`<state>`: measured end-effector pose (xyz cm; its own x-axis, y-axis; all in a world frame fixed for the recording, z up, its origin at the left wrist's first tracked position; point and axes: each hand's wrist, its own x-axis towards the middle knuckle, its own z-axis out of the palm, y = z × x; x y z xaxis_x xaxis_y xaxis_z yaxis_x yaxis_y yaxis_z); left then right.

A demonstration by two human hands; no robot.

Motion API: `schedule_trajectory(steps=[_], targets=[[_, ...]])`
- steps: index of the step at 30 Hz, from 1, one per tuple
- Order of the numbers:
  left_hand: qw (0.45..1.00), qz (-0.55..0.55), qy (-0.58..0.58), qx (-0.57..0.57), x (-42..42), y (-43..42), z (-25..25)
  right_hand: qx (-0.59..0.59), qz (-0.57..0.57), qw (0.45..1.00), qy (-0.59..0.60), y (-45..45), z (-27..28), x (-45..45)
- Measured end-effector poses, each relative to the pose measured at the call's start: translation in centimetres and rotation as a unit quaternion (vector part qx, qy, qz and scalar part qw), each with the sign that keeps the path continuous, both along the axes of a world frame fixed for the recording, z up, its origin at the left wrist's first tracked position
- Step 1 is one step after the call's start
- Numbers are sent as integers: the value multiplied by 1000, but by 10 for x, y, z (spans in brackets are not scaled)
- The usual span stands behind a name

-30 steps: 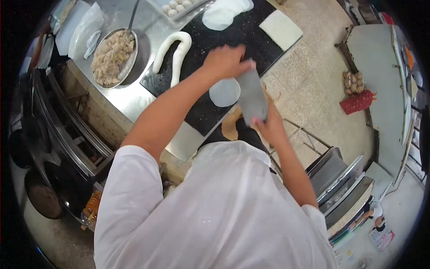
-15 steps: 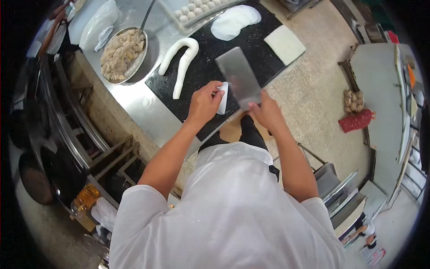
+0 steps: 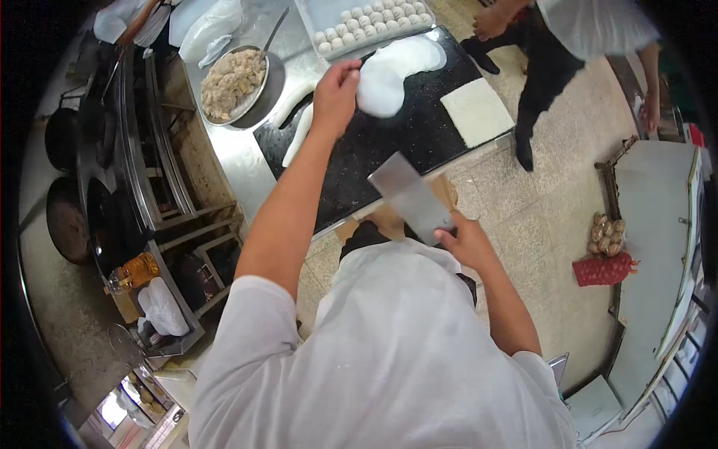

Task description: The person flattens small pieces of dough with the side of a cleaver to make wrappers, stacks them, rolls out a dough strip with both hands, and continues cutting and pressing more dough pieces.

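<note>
My left hand (image 3: 335,101) has its fingers pressed together at the left edge of a thin white dough round (image 3: 381,93). That round lies against a pile of overlapping dough rounds (image 3: 420,54) on the black board (image 3: 351,176). Gripped in my right hand (image 3: 465,241) is a wide-bladed cleaver (image 3: 410,196), held over the board's near edge. A bent white dough rope (image 3: 298,136) lies left of my left forearm, partly hidden by it. To the right of the pile sits a white square cloth (image 3: 477,112).
A bowl of filling (image 3: 233,81) with a long-handled utensil stands at the left. Behind the board is a tray (image 3: 327,46) of several white dough pieces. Another person (image 3: 553,56) stands at the upper right, and another (image 3: 131,21) is at the upper left.
My left hand has moved up from the near part of the board to the pile with the dough round. The cleaver has come lower and nearer my body. Another person has appeared at the upper right.
</note>
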<state>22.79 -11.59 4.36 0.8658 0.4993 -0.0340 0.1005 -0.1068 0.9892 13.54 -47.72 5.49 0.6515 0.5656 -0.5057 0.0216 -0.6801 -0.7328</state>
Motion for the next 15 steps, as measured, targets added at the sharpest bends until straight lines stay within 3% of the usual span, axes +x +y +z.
schedule_trajectory(steps=[1,3,4,7,8,10,11,13,15], targets=[[1000,2,0,-2,11,6,-7,-5,-19,1000,-13,-7,10,5],[968,-11,128,214,20,13,-8,52,-63,994,-73,-17,16,13],[968,-7,129,213,14,13,-5,53,-58,994,-72,-20,18,17],[969,-60,70,229,-35,5,10,211,-229,949,-47,-19,11,34],[948,-48,25,313,-59,8,5,213,-226,950,-44,-11,-3,42],[894,15,-15,447,-110,15,-7,356,-369,858,26,13,-33,59],[865,64,-12,498,-134,17,-10,358,-369,857,29,22,-46,64],[871,90,21,482,-172,25,-23,247,-502,806,193,38,-62,69],[879,122,51,458,-188,47,-38,260,-515,794,192,52,-56,55]])
